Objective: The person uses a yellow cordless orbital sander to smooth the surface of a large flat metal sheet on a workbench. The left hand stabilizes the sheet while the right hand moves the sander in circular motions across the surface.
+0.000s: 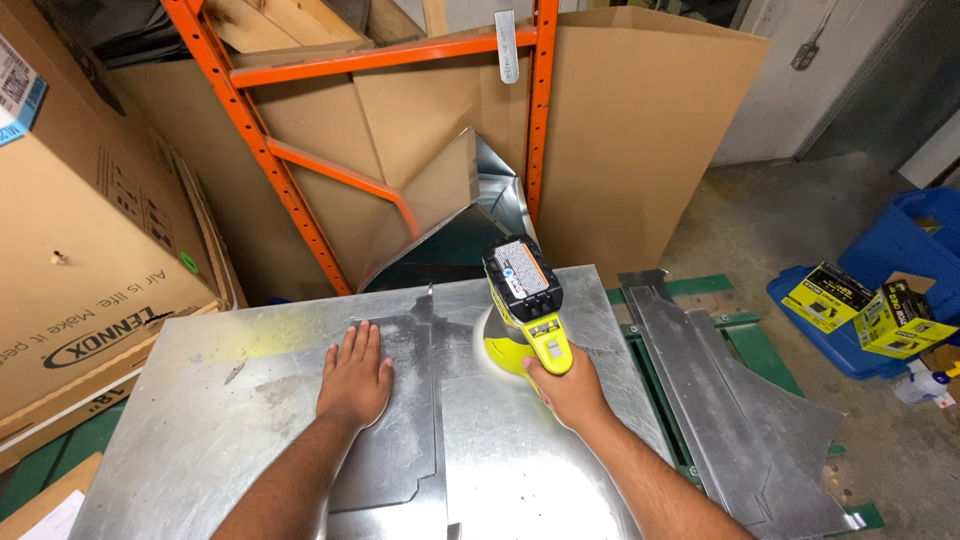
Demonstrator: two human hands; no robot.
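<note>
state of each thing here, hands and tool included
left hand: flat, pressing the cut metal piece
right hand: gripping the sander
yellow-green cordless sander: upright, pad on the sheet
dull grey cut metal piece: lying flat
large shiny metal sheet: flat, scuffed
two yellow boxes: closed

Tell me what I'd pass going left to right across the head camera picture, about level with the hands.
Big cardboard box → left hand flat on the sheet metal → yellow-green cordless sander in the right hand → cut metal pieces → yellow boxes.
</note>
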